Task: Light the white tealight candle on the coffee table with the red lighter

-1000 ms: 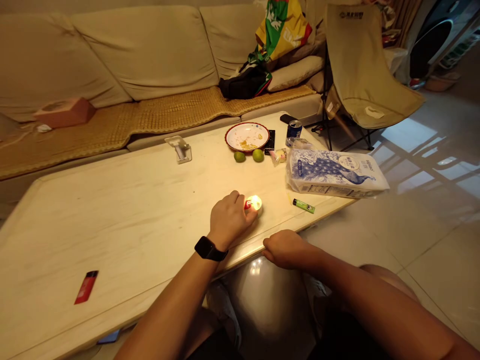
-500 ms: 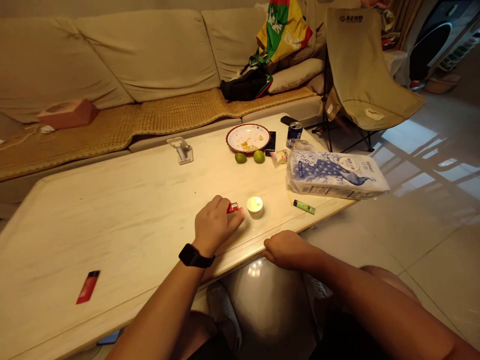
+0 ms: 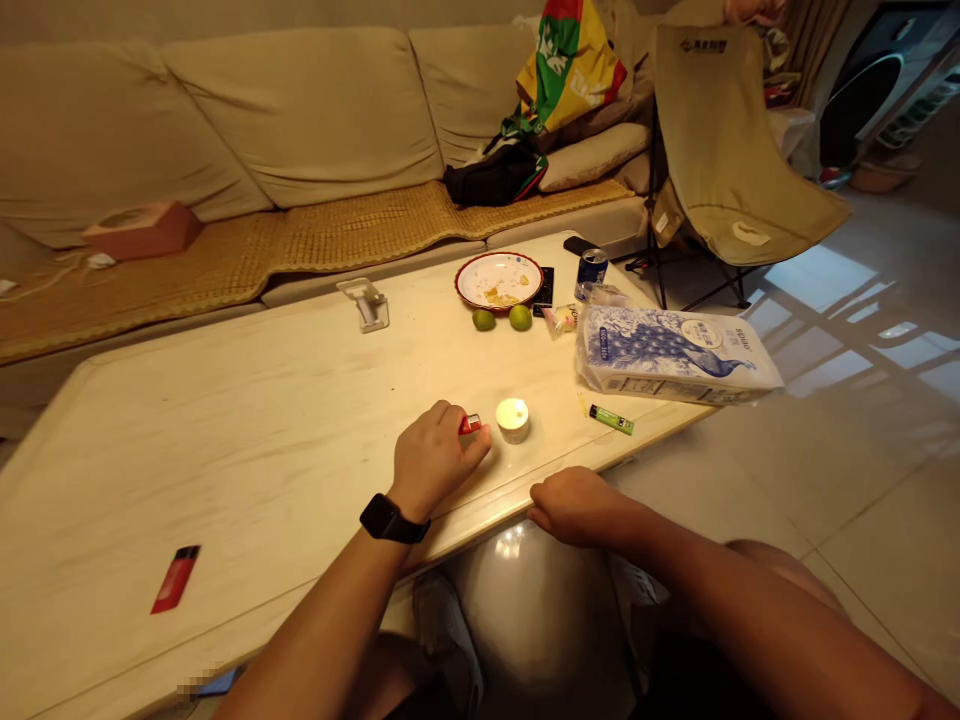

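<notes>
A red lighter [image 3: 470,424] with a metal top is gripped in my left hand [image 3: 433,452], just left of a small round candle [image 3: 513,421]. The candle stands upright on the pale table [image 3: 285,430], with a bright glow on its top. Lighter and candle are a little apart. At the table's near edge rests my right hand [image 3: 574,505], closed in a fist; whatever its fingers may hold is hidden. To the right of the candle lies a green lighter [image 3: 611,419]. Another red lighter [image 3: 176,579] lies on the table at the far left, away from both hands.
Toward the back of the table are a red-rimmed plate [image 3: 498,272] with food scraps, two green fruits [image 3: 520,318], a dark can [image 3: 591,270] and a phone stand [image 3: 365,304]. A large tissue pack [image 3: 675,350] overhangs the right edge. Behind stand a sofa [image 3: 315,120] and folding chair [image 3: 731,150].
The view has shifted slightly, so everything appears a little lower and to the right. The pinkish glow at my left thumb tip is gone. Both hands keep nearly the same pose.
</notes>
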Motion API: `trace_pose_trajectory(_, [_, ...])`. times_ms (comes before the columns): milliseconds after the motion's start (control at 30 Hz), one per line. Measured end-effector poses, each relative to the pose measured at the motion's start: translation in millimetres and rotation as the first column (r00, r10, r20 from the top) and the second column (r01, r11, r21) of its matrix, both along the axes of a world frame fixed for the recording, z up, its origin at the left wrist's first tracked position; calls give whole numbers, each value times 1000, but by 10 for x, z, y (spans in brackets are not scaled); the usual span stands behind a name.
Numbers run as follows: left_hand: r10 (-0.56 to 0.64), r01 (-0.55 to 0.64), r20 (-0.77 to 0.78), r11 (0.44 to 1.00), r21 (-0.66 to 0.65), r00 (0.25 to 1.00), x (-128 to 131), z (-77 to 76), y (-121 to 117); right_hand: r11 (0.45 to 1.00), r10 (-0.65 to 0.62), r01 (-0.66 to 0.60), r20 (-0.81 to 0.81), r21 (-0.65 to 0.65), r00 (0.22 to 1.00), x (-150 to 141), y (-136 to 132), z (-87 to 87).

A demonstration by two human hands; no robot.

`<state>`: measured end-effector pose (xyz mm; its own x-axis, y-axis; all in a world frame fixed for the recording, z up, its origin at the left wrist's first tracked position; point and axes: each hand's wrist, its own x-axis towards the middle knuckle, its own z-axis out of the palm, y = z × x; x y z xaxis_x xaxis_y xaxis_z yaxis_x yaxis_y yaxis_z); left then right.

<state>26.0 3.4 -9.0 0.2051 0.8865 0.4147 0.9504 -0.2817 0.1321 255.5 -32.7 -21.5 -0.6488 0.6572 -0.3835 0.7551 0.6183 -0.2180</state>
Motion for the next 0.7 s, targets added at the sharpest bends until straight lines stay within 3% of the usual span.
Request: trace_pose_trajectory(700, [-47,47,13,999,-15,999,66,17,0,1000,15,-15,11,6,1000,-9,-2,-12])
